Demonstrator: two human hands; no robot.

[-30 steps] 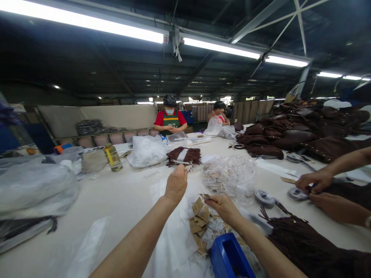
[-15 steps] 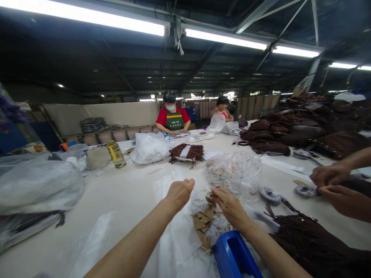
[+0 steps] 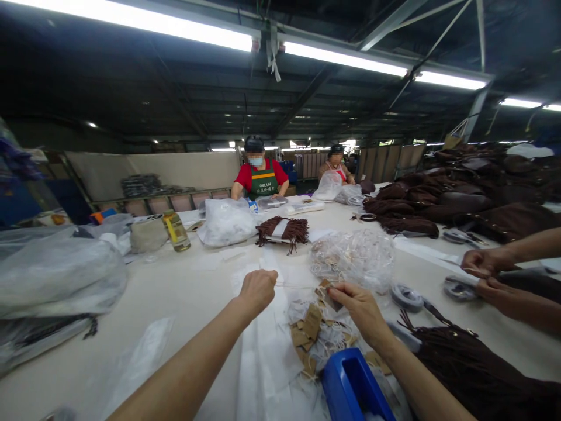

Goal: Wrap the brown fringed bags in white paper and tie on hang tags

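Note:
My left hand [image 3: 258, 291] is closed, pinching the end of a thin pale string [image 3: 298, 286] above the table. That string runs across to my right hand [image 3: 360, 307], whose thumb and fingers are closed on a small brown cardboard tag [image 3: 333, 298]. Below the right hand lies a loose heap of brown tags [image 3: 310, 323] tangled with white strings. A blue tape dispenser [image 3: 354, 383] stands in front of the heap, under my right forearm. Behind my right hand is a clear plastic bag [image 3: 353, 257] with stringed tags inside.
Brown fringed bags lie at right [image 3: 473, 368] and centre [image 3: 283, 231], with a large brown pile [image 3: 460, 187] behind. A co-worker's hands [image 3: 495, 272] work at the right edge. White plastic bags [image 3: 56, 275] and a yellow bottle [image 3: 176, 231] stand left. Two people sit opposite.
My left hand has moved left, away from my right hand, and the string now stretches between them. My right hand has shifted slightly right with the tag.

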